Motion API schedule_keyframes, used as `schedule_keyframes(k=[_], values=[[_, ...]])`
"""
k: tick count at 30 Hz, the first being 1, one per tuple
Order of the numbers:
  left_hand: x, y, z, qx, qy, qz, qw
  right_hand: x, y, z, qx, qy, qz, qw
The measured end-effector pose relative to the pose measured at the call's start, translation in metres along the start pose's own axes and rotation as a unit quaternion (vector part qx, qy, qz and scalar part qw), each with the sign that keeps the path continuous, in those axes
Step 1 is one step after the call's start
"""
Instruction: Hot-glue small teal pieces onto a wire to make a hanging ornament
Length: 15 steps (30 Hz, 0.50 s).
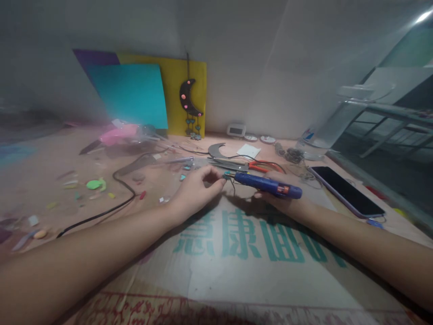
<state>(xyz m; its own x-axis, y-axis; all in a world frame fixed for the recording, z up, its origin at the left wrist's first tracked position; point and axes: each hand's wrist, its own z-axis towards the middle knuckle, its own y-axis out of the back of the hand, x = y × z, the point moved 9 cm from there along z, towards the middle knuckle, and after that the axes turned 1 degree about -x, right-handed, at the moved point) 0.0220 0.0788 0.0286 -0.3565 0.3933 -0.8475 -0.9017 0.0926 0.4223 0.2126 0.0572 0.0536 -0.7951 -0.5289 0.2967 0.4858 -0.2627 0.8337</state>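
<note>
In the middle of the head view, my right hand (282, 201) is wrapped round a blue pen-like tool (264, 183), its thin metal tip pointing left. The tip touches or nearly touches a small teal piece (227, 174). My left hand (203, 187) pinches at the edge of this piece, thumb and forefinger together. A thin dark string hangs from the piece. Behind the tool lie red-handled scissors (262, 166), and a grey crescent shape (216, 151) rests further back. Small teal bits (183, 177) are scattered left of the piece.
A dark crescent hanging (185, 97) leans on a yellow sheet (171, 90) beside a cyan sheet (131, 95). A phone (347, 191) lies at right, near a clear container (313, 151). A black cable (98, 214) crosses the left side among coloured scraps.
</note>
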Motion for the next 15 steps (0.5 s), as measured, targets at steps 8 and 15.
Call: schedule_keyframes(k=[8, 15], values=[[-0.0022, 0.0003, 0.0007, 0.005, -0.005, 0.019, 1.0, -0.0005, 0.0019, -0.0012, -0.019, 0.013, -0.008, 1.0], [-0.0063, 0.0008, 0.0002, 0.003, -0.009, 0.03, 1.0, 0.0004, 0.0018, -0.0022, -0.017, 0.01, 0.003, 1.0]])
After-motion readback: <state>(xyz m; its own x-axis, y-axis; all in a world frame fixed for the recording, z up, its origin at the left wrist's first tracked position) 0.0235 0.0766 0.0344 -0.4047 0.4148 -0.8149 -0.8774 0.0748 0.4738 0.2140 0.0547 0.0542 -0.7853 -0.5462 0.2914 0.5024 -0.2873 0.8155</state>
